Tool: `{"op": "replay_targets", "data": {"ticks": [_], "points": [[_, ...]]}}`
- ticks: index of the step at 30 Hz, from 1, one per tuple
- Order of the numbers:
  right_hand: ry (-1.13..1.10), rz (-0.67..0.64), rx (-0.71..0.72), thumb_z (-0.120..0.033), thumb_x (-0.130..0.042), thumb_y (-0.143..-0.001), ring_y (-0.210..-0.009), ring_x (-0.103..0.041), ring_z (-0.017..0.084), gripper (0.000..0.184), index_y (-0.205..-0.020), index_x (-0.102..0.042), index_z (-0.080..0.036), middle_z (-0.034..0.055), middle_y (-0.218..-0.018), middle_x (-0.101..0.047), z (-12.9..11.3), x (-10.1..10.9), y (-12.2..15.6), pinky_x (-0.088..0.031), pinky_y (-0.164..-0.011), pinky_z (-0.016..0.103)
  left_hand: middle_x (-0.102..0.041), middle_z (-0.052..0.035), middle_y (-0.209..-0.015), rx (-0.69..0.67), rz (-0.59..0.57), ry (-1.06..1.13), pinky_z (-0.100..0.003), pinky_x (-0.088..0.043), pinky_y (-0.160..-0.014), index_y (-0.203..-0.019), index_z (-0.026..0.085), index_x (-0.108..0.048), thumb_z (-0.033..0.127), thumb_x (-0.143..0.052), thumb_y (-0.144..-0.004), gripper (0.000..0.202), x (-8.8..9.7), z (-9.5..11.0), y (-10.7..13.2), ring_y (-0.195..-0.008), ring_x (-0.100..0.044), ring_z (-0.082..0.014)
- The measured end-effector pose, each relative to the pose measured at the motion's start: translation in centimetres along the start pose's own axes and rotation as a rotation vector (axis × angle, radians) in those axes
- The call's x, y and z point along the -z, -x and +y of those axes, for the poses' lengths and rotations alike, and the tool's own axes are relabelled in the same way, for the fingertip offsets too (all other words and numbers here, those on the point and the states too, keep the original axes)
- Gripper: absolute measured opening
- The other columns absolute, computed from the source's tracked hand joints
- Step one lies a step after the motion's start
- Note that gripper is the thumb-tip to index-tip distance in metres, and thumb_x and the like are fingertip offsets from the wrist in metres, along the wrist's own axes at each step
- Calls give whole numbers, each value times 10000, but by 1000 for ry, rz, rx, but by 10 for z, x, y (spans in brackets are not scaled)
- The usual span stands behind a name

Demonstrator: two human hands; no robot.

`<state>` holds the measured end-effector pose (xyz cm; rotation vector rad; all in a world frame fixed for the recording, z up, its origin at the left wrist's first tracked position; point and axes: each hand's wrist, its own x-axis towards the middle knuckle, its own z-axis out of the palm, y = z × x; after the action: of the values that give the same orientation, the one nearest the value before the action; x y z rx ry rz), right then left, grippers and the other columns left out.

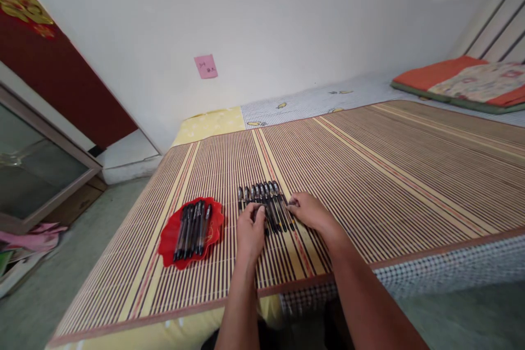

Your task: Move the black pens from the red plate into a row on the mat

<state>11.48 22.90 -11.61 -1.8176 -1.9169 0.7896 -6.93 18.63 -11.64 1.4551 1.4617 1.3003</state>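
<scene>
A row of several black pens [275,208] lies side by side on a striped bamboo mat [348,175], caps pointing away from me. My left hand [251,228] rests over the left part of the row, its fingers curled and closed, covering the middles of some pens. Whatever those fingertips grip is hidden. Just beside the right end of the row is my right hand [308,210], thumb and fingers drawn together, with no pen visible in them. To the left, a red scalloped plate [167,240] holds several more black pens [192,229].
The mat covers a bed with patterned sheets [217,119]. A folded orange and floral quilt [455,79] lies at the far right by a railing. A pink note [205,66] is stuck on the white wall. A glass-panelled cabinet [36,164] stands at left.
</scene>
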Motion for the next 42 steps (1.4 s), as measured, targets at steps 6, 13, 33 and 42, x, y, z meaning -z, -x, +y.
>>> {"op": "replay_targets", "data": {"ticks": [6,13,33,42], "points": [[5,9,17,-199,-513,-910,-666,-543,139,201,-782,-663,-167,44,-759,-650,0,1,-1,-283,-597,241,-608,-9,-703,-10,13,-1,-258,-425,-633,-797,200,-640,370,-567,-866,197,1,-2,0,-663,-560,-169],[-3,27,29,-203,-514,-905,-646,-529,128,199,-746,-628,-168,31,-726,-632,3,-2,-3,-275,-588,232,-601,-7,-706,-4,-8,-3,-257,-423,-627,-820,196,-631,373,-544,-880,206,1,-1,0,-660,-554,-166],[-120,424,44,-354,-536,-840,-736,-657,236,277,-897,-720,-155,122,-820,-733,24,0,-18,-438,-640,303,-676,-39,-810,-63,140,-80,-279,-476,-720,-889,187,-649,286,-555,-887,136,35,29,5,-771,-636,-181],[-252,483,83,-410,-546,-801,-685,-658,224,294,-866,-707,-173,102,-754,-720,24,-4,-22,-460,-623,309,-718,-140,-978,195,655,-915,-395,-479,-798,-981,157,-694,262,-611,-858,182,143,-2,6,-927,-656,-303]]}}
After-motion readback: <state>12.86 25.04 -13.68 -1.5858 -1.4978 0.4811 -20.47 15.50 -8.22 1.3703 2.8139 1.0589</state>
